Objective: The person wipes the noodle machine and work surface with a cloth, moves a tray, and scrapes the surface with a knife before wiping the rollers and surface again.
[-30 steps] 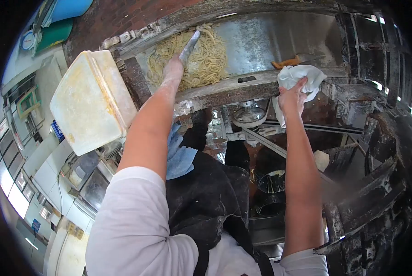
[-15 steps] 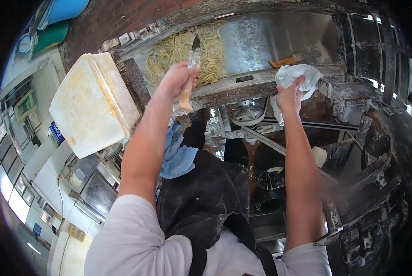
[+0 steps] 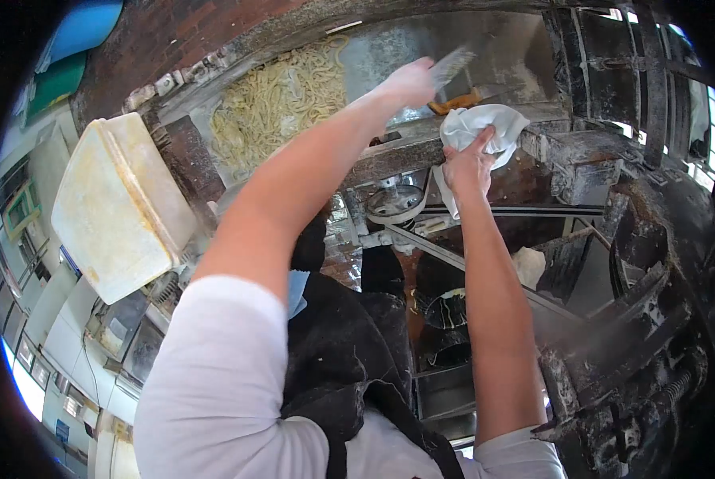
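My left hand (image 3: 409, 85) is closed around a knife-like scraper (image 3: 451, 69), held above the metal trough (image 3: 385, 49). The tool's blade is smeared by motion, and its handle is hidden in the hand. Pale, twisted strips of dough (image 3: 281, 100) lie in a heap at the left of the trough. At the trough's front edge, my right hand (image 3: 469, 166) grips a white cloth (image 3: 485, 128), part of which hangs down over the edge. Just behind the cloth lies a second tool with an orange-brown wooden handle (image 3: 458, 102).
To the left stands a stained whitish plastic tub (image 3: 106, 207). Below the trough are a round wheel (image 3: 395, 204) and metal bars. Flour-dusted dark machinery (image 3: 637, 319) takes up the right side. A blue cloth (image 3: 297, 292) shows beside my dark apron (image 3: 333, 343).
My left hand has swung right with the scraper, from over the dough strips to near the cloth. My right hand keeps its hold on the cloth. The whole view has shifted slightly.
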A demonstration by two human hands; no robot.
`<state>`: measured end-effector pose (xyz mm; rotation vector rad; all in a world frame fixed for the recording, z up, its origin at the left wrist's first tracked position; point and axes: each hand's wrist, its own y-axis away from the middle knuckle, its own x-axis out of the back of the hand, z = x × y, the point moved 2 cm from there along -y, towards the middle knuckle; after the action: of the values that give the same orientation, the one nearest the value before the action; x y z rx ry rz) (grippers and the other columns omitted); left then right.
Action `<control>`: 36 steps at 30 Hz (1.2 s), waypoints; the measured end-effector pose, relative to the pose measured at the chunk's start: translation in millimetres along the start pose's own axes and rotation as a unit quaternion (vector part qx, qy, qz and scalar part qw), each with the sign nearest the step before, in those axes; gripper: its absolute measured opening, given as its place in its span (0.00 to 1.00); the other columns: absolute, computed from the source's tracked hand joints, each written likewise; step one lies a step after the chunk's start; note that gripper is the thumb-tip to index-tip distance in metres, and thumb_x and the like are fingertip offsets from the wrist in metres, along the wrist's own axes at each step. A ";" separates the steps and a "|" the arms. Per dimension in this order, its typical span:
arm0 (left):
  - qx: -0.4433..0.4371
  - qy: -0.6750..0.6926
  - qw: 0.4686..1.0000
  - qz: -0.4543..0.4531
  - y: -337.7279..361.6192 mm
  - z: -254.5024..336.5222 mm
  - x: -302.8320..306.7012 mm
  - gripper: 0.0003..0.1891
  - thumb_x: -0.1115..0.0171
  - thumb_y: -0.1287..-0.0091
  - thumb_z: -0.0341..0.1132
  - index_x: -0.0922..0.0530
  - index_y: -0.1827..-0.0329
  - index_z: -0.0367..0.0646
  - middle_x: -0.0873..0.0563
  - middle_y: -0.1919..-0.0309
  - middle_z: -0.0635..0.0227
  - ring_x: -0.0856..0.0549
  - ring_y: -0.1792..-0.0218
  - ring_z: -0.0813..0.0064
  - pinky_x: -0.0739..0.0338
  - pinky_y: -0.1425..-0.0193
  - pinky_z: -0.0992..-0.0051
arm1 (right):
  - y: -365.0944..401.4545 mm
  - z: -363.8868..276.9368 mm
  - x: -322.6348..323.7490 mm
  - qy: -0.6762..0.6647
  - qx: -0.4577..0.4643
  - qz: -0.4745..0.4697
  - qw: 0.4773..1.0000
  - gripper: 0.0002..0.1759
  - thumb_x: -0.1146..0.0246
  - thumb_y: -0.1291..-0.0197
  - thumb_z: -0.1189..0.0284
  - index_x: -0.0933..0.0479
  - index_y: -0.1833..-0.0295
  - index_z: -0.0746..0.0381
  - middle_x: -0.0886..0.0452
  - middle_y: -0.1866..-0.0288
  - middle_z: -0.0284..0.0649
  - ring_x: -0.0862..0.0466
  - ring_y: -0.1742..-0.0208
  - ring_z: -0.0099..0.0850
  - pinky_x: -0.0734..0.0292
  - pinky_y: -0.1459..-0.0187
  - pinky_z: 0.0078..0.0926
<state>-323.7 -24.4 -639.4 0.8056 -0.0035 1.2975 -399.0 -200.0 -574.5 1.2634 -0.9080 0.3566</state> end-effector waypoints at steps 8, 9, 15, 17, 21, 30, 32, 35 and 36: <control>-0.131 -0.174 0.973 -0.081 -137.2 -16.2 -139.1 0.24 0.39 0.32 0.34 0.20 0.31 0.53 0.15 0.37 0.56 0.17 0.36 0.51 0.21 0.33 0.59 | -2.5 0.7 -8.1 0.024 0.027 0.055 0.998 0.60 0.30 0.34 0.57 0.68 0.14 0.56 0.30 0.36 0.71 0.18 0.41 0.61 0.23 0.37 0.49; -0.148 -0.149 0.971 -0.110 -143.8 -20.7 -161.1 0.24 0.39 0.31 0.35 0.21 0.30 0.53 0.15 0.36 0.57 0.17 0.35 0.54 0.22 0.32 0.60 | -0.3 -1.1 -6.1 0.027 0.016 0.046 0.998 0.60 0.31 0.34 0.58 0.69 0.14 0.58 0.30 0.36 0.71 0.18 0.41 0.62 0.23 0.38 0.49; -0.127 0.166 0.911 -0.357 -167.3 -29.8 -201.4 0.24 0.36 0.37 0.30 0.17 0.36 0.51 0.13 0.38 0.58 0.14 0.37 0.59 0.20 0.34 0.64 | -1.7 0.5 -8.4 0.013 0.032 0.050 0.998 0.60 0.31 0.34 0.58 0.69 0.14 0.61 0.30 0.36 0.72 0.19 0.41 0.63 0.23 0.38 0.50; -0.127 0.136 0.973 -0.133 -117.4 -13.4 -134.5 0.22 0.37 0.33 0.27 0.16 0.35 0.49 0.11 0.42 0.62 0.14 0.40 0.66 0.20 0.36 0.66 | -0.2 2.2 -8.9 0.009 0.036 0.045 0.998 0.60 0.31 0.34 0.58 0.69 0.14 0.61 0.31 0.35 0.72 0.19 0.41 0.63 0.23 0.37 0.50; -0.166 0.247 0.925 0.235 -36.3 -0.4 27.1 0.17 0.45 0.38 0.23 0.11 0.53 0.45 0.07 0.56 0.61 0.09 0.52 0.63 0.16 0.44 0.69 | -9.0 9.1 -17.0 0.006 0.034 0.066 0.997 0.60 0.31 0.34 0.56 0.69 0.13 0.53 0.33 0.32 0.72 0.20 0.38 0.63 0.24 0.36 0.50; -0.005 -0.317 0.922 0.221 -42.7 -110.0 219.9 0.21 0.57 0.18 0.45 0.16 0.45 0.44 0.11 0.47 0.53 0.14 0.42 0.52 0.20 0.36 0.57 | 5.1 8.9 -33.3 -0.126 0.077 0.183 0.972 0.50 0.31 0.35 0.66 0.51 0.13 0.48 0.33 0.32 0.71 0.22 0.37 0.64 0.26 0.36 0.51; -0.025 -0.319 0.922 0.218 -39.4 -109.7 215.4 0.26 0.59 0.18 0.52 0.17 0.44 0.44 0.12 0.45 0.50 0.14 0.41 0.52 0.21 0.35 0.55 | 16.3 7.7 -27.0 -0.134 0.132 0.227 0.956 0.40 0.31 0.36 0.68 0.36 0.19 0.47 0.29 0.32 0.64 0.21 0.37 0.60 0.27 0.35 0.50; 0.053 -0.218 0.936 0.271 -22.6 -93.2 220.1 0.26 0.56 0.20 0.55 0.16 0.48 0.44 0.11 0.49 0.48 0.13 0.44 0.49 0.19 0.38 0.53 | 38.0 -44.6 8.0 -0.172 0.216 0.287 0.917 0.31 0.33 0.34 0.67 0.26 0.25 0.46 0.26 0.35 0.59 0.22 0.36 0.59 0.28 0.33 0.50; 0.039 -0.209 0.935 0.286 -24.2 -90.8 220.0 0.27 0.55 0.20 0.56 0.15 0.49 0.44 0.11 0.51 0.48 0.12 0.46 0.48 0.19 0.40 0.53 | 36.8 -63.1 17.5 -0.181 0.267 0.309 0.894 0.30 0.34 0.34 0.66 0.25 0.25 0.46 0.26 0.36 0.59 0.22 0.36 0.59 0.28 0.33 0.49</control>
<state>-273.7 209.0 -623.9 1.1921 -0.5664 1.6479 -388.9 -134.8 -538.7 1.5455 -1.6140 0.9471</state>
